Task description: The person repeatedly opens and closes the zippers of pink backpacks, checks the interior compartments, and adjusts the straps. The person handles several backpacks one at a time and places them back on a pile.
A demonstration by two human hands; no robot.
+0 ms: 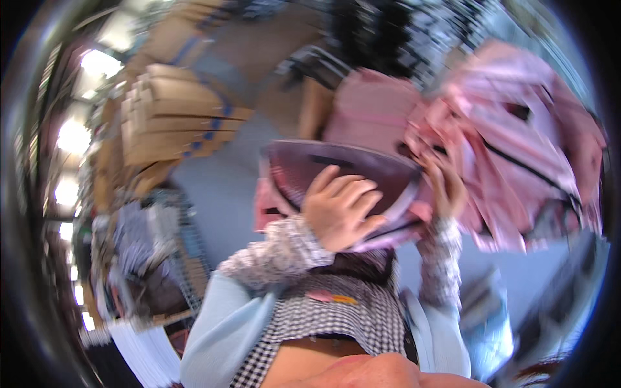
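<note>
In front of me is a pink bag piece (275,178) with a dark mesh-like panel and a pale curved edge. My left hand (343,210) lies across the panel, back up, with its fingers spread. At the piece's right edge, the fingers of my right hand (446,184) are bent over the pink fabric and seem to grip it; motion blur softens their tips. Right beside that hand rises a heap of pink bags (511,155) with black zips. Another pink panel (372,107) sits just beyond the piece.
Stacked flat brown cardboard boxes (178,113) with blue marks stand at the far left. Below them, a rack (145,239) holds folded grey and brown goods. Black items (369,35) lie at the far side. Shiny clear plastic (491,323) shows at the lower right.
</note>
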